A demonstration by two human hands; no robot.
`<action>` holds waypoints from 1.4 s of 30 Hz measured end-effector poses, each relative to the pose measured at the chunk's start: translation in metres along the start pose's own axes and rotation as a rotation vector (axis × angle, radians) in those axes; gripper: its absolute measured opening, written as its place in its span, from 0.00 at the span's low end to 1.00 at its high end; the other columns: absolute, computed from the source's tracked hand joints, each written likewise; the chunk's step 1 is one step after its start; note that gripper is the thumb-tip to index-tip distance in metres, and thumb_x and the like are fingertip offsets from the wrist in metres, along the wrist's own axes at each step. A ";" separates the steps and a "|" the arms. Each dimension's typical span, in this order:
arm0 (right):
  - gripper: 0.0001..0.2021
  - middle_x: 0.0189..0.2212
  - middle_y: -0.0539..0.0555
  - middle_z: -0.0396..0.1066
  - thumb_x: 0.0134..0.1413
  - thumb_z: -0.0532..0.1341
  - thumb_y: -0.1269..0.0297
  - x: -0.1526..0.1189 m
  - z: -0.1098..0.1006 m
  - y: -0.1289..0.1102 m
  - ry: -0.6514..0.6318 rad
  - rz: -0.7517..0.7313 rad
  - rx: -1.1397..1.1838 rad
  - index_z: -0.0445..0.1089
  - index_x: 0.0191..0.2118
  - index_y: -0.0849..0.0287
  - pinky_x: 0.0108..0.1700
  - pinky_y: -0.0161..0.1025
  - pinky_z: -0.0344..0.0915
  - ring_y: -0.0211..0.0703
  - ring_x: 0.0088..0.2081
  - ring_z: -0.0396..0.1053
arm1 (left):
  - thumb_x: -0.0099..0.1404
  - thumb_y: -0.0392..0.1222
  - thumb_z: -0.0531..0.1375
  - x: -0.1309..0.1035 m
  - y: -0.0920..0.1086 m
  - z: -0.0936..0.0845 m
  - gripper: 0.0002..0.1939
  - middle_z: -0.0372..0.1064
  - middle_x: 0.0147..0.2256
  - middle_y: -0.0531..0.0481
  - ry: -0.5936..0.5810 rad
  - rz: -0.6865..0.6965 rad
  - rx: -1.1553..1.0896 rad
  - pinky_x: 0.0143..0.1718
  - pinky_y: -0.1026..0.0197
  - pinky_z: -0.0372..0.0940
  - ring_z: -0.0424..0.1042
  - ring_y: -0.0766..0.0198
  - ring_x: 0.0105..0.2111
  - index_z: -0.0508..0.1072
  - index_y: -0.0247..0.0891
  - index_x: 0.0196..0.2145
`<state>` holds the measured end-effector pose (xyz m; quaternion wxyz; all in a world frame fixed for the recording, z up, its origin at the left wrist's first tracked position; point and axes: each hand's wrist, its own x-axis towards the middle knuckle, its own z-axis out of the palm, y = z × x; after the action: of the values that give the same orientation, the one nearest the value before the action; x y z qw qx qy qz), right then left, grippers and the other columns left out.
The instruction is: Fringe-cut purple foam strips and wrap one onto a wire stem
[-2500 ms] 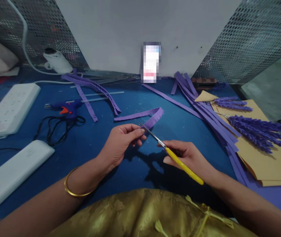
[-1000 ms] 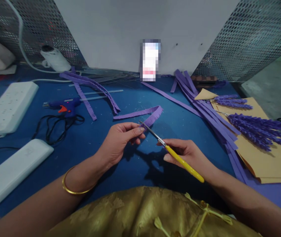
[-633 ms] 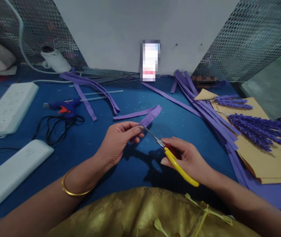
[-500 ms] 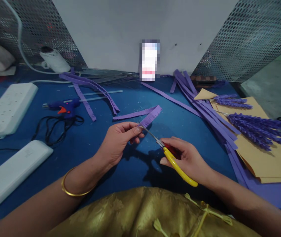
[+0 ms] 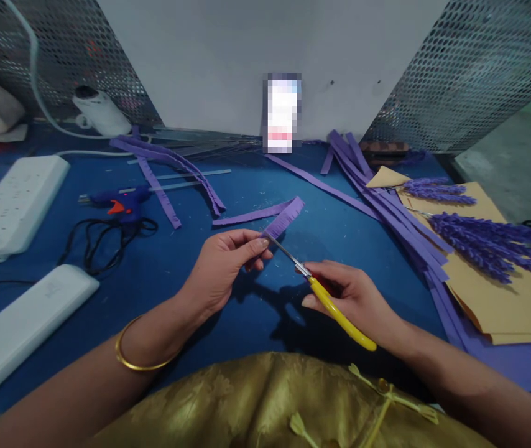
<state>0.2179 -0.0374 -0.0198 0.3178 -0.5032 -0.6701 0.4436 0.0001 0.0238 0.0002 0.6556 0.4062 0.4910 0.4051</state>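
A purple paper strip (image 5: 286, 218) with fringe cuts along one side is pinched between the thumb and fingers of my left hand (image 5: 242, 250). Its far part folds back and trails left over the blue table. My right hand (image 5: 352, 292) grips scissors (image 5: 340, 316) with yellow-and-red handles. The blades point up and left, and their tips meet the strip's end beside my left thumb. Most of the red handle is hidden by my right fingers.
On the left lie a blue glue gun (image 5: 123, 202) with a tangled black cord, a power strip (image 5: 18, 202) and a long white case (image 5: 32, 333). Fringed strips (image 5: 176, 163) lie behind. Rightward are uncut purple strips (image 5: 387, 199) and lavender-like flowers (image 5: 470, 242) on tan paper (image 5: 512, 311). A phone (image 5: 283, 112) stands at the back.
The scissor handles have come closer together, with the yellow one swinging slightly right. My left hand keeps its pinch on the strip with hardly any movement.
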 end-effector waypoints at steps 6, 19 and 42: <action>0.17 0.32 0.50 0.66 0.52 0.69 0.58 0.000 0.002 0.002 -0.002 0.024 0.061 0.75 0.47 0.55 0.34 0.37 0.62 0.40 0.31 0.63 | 0.56 0.40 0.68 0.000 -0.001 -0.001 0.06 0.74 0.23 0.53 -0.012 0.000 -0.001 0.23 0.70 0.58 0.66 0.74 0.20 0.78 0.35 0.27; 0.14 0.31 0.52 0.68 0.53 0.67 0.54 0.001 0.000 -0.002 -0.037 0.052 0.087 0.77 0.39 0.59 0.33 0.37 0.62 0.39 0.30 0.62 | 0.55 0.39 0.68 0.000 -0.001 -0.001 0.06 0.74 0.23 0.52 -0.038 -0.016 -0.004 0.24 0.69 0.59 0.66 0.73 0.20 0.78 0.34 0.27; 0.21 0.26 0.48 0.63 0.47 0.69 0.48 0.005 0.002 -0.006 -0.015 0.123 0.214 0.77 0.40 0.60 0.29 0.35 0.59 0.36 0.26 0.57 | 0.56 0.41 0.69 0.001 -0.004 -0.003 0.07 0.75 0.24 0.52 -0.024 0.007 0.007 0.24 0.70 0.58 0.66 0.73 0.21 0.78 0.35 0.28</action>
<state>0.2126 -0.0339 -0.0152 0.3366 -0.5034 -0.5892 0.5349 -0.0020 0.0236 -0.0042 0.6586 0.4151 0.4831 0.4007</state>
